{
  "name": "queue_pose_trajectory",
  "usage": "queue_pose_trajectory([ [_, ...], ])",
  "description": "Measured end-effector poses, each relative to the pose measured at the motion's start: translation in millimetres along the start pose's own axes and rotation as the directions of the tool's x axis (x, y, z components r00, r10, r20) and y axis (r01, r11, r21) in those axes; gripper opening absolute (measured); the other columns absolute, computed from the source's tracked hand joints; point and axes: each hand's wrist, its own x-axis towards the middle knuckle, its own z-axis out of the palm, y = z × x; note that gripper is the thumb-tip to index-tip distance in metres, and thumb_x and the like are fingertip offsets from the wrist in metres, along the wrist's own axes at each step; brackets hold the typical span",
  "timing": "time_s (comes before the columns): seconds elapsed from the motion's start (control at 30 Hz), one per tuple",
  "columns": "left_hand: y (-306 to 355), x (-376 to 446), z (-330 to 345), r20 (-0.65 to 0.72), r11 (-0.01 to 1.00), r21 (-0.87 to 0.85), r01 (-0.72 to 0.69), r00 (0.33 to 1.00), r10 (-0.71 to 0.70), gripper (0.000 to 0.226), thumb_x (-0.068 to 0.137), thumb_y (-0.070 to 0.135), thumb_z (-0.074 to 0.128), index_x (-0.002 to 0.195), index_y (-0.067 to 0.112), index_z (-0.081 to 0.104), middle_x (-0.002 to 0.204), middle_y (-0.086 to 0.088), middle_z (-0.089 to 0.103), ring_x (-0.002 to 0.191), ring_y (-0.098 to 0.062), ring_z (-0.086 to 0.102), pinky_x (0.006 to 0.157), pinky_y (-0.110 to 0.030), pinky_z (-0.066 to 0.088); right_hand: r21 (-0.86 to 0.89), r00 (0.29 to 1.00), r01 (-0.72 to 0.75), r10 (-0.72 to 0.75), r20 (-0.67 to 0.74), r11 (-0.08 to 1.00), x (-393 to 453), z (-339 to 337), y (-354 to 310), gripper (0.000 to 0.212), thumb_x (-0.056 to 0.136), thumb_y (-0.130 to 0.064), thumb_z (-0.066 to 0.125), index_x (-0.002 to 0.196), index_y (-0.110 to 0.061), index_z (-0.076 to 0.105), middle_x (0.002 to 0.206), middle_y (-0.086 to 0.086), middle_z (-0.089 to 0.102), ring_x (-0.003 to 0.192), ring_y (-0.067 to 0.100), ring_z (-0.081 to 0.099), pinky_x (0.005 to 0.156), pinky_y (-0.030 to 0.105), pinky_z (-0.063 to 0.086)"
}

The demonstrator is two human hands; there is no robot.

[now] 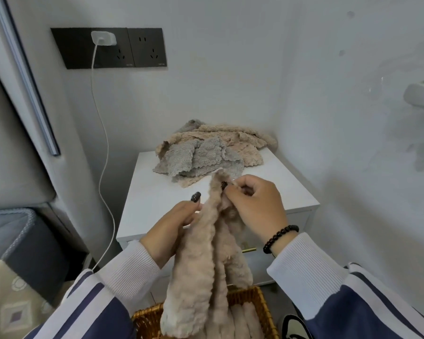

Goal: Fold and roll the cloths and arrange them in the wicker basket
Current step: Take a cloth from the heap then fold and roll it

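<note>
beige cloth, grey and beige pile, golden-brown wicker basket, white nightstand

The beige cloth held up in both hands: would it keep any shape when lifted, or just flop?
The beige cloth probably flops: it hangs limp in long vertical folds below the left hand and right hand pinching its top edge. It seems light, since fingertip pinches carry it. Its fluffy pile likely grips rather than slips, like the cloth pile slumped on the nightstand.

A fluffy beige cloth hangs in long folds at lower centre, over the brown wicker basket. Crumpled beige and grey cloths lie heaped at centre.
</note>
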Motion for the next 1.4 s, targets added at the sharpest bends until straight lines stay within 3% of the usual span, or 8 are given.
queue_pose_trajectory([
  [0.07,-1.1,-0.5,-1.6,0.033,0.983,0.183,-0.034,0.999,0.028,0.019,0.089,0.026,0.063,0.078,0.014,0.054,0.074,-0.004,0.059,0.061,-0.003,0.062,0.056,-0.01,0.044,-0.01,0.998,0.017,-0.017,-0.068,1.0,2.4,-3.3,-1.9,0.037,0.088,-0.028,0.061,0.067,0.002,0.054,0.055,0.003,0.042,0.053,0.011,0.036,0.052,0.025,0.031],
  [0.17,1.5,-3.9,7.8,0.077,0.923,0.381,-0.051,0.997,0.024,0.081,0.041,0.055,0.083,0.113,0.03,0.056,0.105,0.011,0.069,0.093,0.001,0.066,0.081,-0.018,0.052,0.006,0.996,0.036,-0.036,-0.085,0.999,4.8,-5.9,-5.5,0.042,0.088,-0.033,0.06,0.076,0.007,0.058,0.061,0.014,0.046,0.058,0.017,0.037,0.054,0.027,0.028],
  [0.23,-8.2,-8.1,9.9,0.085,0.906,0.415,-0.09,0.995,0.059,0.095,0.036,0.061,0.082,0.121,0.037,0.048,0.115,0.014,0.064,0.098,0.002,0.064,0.089,-0.022,0.052,0.039,0.998,0.032,-0.03,-0.052,0.999,4.4,-4.0,-7.7,0.036,0.084,-0.039,0.065,0.077,-0.003,0.065,0.066,0.011,0.06,0.059,0.026,0.046,0.054,0.031,0.04],
  [0.37,-15.5,-5.0,14.6,-0.025,0.903,0.406,-0.14,0.986,0.164,0.085,0.042,0.062,0.08,0.117,0.043,0.045,0.114,0.011,0.061,0.09,-0.009,0.066,0.081,-0.031,0.057,0.031,0.999,0.016,-0.018,0.049,0.999,-3.4,5.1,-13.4,0.044,0.065,-0.059,0.071,0.068,-0.016,0.065,0.069,0.015,0.067,0.055,0.031,0.056,0.053,0.039,0.05],
  [0.63,-8.4,-10.6,15.2,-0.18,0.95,0.163,-0.268,0.938,0.296,0.078,0.049,0.052,0.077,0.118,0.027,0.051,0.095,0.003,0.069,0.078,-0.012,0.068,0.075,-0.025,0.055,-0.11,0.991,0.107,-0.096,0.093,0.988,-4.4,10.6,-14.7,0.014,0.085,-0.027,0.067,0.072,-0.022,0.07,0.068,-0.013,0.066,0.066,0.005,0.061,0.063,0.024,0.049],
  [0.77,-5.9,-11.9,13.4,-0.195,0.947,0.119,-0.297,0.929,0.316,0.069,0.054,0.041,0.083,0.114,0.022,0.055,0.088,0.002,0.071,0.072,-0.008,0.066,0.071,-0.023,0.055,-0.046,0.979,0.061,-0.051,0.195,0.997,-4.2,12.5,-16.8,0.012,0.091,-0.024,0.058,0.083,-0.026,0.067,0.043,-0.012,0.05,0.041,0.01,0.041,0.047,0.024,0.036],
  [1.2,-12.4,-12.1,18.4,-0.163,0.943,0.231,-0.239,0.946,0.28,0.093,0.044,0.058,0.081,0.125,0.033,0.043,0.103,0.0,0.067,0.087,-0.02,0.066,0.076,-0.027,0.055,-0.013,0.999,0.052,-0.051,0.018,0.999,-0.1,10.1,-19.1,0.018,0.087,-0.023,0.062,0.073,-0.012,0.062,0.046,-0.011,0.045,0.037,0.003,0.037,0.041,0.011,0.029],
  [1.4,-10.0,-7.6,21.8,-0.219,0.92,0.239,-0.311,0.906,0.363,0.032,0.076,0.037,0.066,0.104,0.022,0.062,0.092,-0.002,0.071,0.088,-0.022,0.067,0.08,-0.044,0.056,0.016,0.976,0.111,-0.112,0.189,0.994,-6.6,7.0,-25.1,0.023,0.08,-0.008,0.067,0.059,-0.002,0.06,0.05,0.0,0.051,0.047,0.002,0.042,0.048,0.011,0.035],
])
